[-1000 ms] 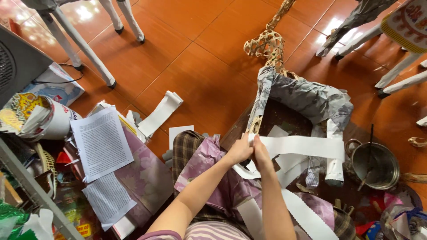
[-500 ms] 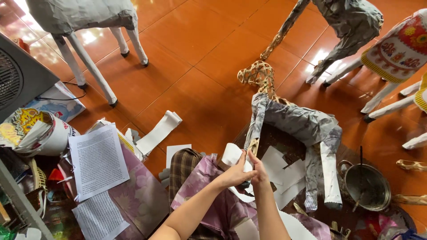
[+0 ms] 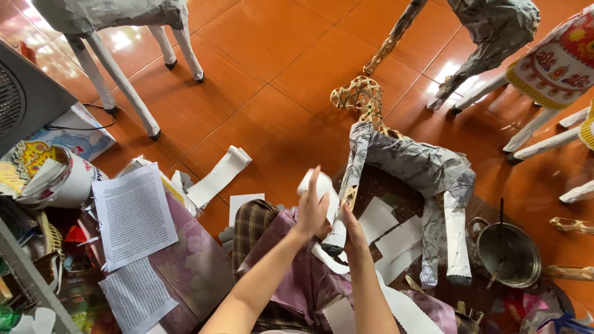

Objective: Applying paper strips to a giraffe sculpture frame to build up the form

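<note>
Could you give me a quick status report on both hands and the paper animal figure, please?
Left hand presses a white paper strip onto the figure's front leg. Right hand steadies that leg. Nothing in the way.

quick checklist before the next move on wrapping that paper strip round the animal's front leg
1. Left hand holds the white paper strip: ok.
2. Right hand steadies the front leg of the paper-covered animal frame: ok.
3. Spare cut paper pieces lie close by on the floor: ok.
4. Metal pot with a stick in it stands beside the frame: ok.
5. What is in the pot: cannot tell.
6. Woven head not yet covered with paper: not ok.
</note>
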